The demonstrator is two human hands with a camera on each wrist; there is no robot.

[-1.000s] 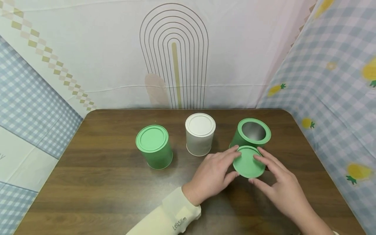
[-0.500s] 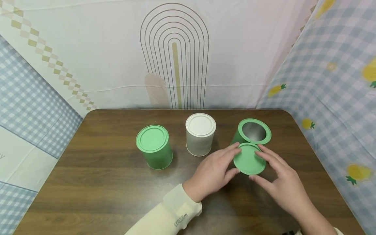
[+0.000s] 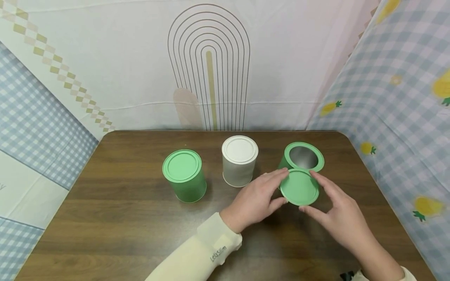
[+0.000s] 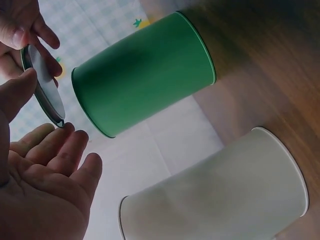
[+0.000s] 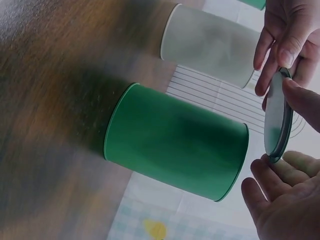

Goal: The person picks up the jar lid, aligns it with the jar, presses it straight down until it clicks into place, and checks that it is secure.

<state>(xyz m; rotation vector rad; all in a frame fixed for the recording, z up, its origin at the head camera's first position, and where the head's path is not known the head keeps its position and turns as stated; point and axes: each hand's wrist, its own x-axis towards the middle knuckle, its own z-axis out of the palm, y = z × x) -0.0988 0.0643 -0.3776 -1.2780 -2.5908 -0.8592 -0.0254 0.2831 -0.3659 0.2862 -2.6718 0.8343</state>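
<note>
Both hands hold a round green lid [image 3: 300, 188] by its rim, raised in front of an uncovered green can [image 3: 286, 160] whose silvery inside shows. From the left side the left hand [image 3: 256, 201] pinches the lid between thumb and fingers. Opposite it, the right hand [image 3: 339, 212] grips the other edge the same way. In the left wrist view the lid [image 4: 46, 90] shows its metallic underside, apart from the end of the green can [image 4: 145, 75]. The right wrist view likewise has the lid [image 5: 277, 117] clear of the can [image 5: 175, 142].
A white can [image 3: 239, 168] with its lid on stands left of the uncovered one. Farther left is a second green can [image 3: 185, 177], lidded. All stand on a brown wooden table [image 3: 123, 226]. Patterned cloth [image 3: 140, 66] hangs behind and at the sides.
The two hands have moved the lid slightly away from the wearer, toward the uncovered can. Some right-hand fingers have shifted from the lid's face to its edge. The cans have not moved.
</note>
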